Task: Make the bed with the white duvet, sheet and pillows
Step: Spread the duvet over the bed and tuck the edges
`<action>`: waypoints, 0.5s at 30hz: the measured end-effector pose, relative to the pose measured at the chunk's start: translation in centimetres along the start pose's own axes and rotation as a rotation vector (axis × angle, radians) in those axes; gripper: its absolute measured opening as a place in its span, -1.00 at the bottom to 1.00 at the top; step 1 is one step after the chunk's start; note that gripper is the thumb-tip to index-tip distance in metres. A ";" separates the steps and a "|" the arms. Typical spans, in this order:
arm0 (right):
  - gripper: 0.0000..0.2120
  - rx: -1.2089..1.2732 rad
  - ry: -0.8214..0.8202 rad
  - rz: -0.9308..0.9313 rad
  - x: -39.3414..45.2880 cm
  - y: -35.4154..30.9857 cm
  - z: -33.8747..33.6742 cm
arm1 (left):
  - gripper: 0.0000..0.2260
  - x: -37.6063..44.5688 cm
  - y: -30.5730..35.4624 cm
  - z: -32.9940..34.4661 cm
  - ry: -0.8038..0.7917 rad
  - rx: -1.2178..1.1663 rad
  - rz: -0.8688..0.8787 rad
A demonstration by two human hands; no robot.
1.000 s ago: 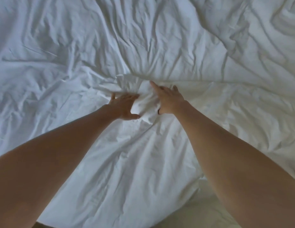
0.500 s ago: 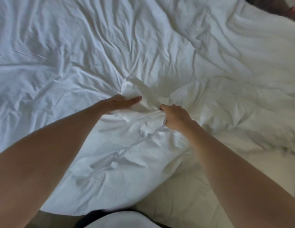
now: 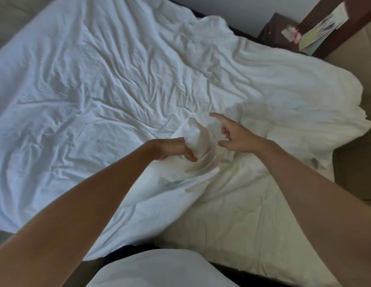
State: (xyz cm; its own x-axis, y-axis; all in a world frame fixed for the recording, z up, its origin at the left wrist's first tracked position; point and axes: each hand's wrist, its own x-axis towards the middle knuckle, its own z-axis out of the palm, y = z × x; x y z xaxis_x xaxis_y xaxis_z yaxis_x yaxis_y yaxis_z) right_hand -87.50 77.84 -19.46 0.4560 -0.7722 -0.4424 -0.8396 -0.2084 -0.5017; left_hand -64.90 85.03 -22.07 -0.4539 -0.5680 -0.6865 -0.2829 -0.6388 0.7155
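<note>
The bed is far from made. One white duvet [image 3: 139, 83] lies spread over most of the bed, heavily creased, its near edge rucked back on a slant so that a paler layer, probably the sheet [image 3: 238, 214], shows bare at the near right; from this angle it is hard to say whether that layer is sheet or mattress cover. The left hand [image 3: 170, 149] grips a raised fold of the duvet near the middle of the bed, its fingers [image 3: 189, 156] curled into the cloth. The right hand [image 3: 238, 139] hovers just beside that fold with fingers spread and loose, the forefinger stretched forward, holding nothing. What is left, by my reading: the duvet must be drawn square and smoothed, the exposed patch covered, and the pillows set in place. Counted: two hands, one duvet, one visible under-layer, and no pillow that can be clearly told; a white rounded shape [image 3: 159, 268] at the bottom edge may be the person's clothing. Beyond the far right corner stands one dark bedside stand [image 3: 279, 32] with papers [image 3: 321, 32] near it.
</note>
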 end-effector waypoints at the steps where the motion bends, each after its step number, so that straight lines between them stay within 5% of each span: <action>1: -0.18 -0.078 -0.036 -0.060 -0.8 -0.9 -0.2 | -0.68 -0.9 -0.2 1.0 -0.024 0.017 -0.033; 4: -0.27 -0.253 -0.211 -0.145 -3.4 -3.1 -0.2 | -0.51 -3.9 -0.6 3.2 -0.157 0.010 -0.094; 9: -0.08 0.149 -0.347 -0.203 -10.6 -3.2 2.1 | -0.57 -7.9 -2.1 7.9 -0.197 -0.052 -0.068; 12: 0.04 -0.116 -0.312 -0.363 -14.6 -2.3 3.2 | -0.45 -9.2 -3.1 13.4 -0.135 -0.104 -0.069; 15: -0.08 -0.219 -0.311 -0.423 -18.0 -0.8 4.4 | -0.41 -10.1 -4.8 18.5 -0.088 -0.187 -0.020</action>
State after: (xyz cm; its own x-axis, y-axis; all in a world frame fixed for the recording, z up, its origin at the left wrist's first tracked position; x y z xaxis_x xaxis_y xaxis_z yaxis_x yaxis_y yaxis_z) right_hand -93.76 94.49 -14.36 0.8037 -0.3882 -0.4510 -0.5913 -0.6063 -0.5318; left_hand -74.57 103.42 -16.23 -0.5243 -0.5117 -0.6806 -0.1343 -0.7396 0.6595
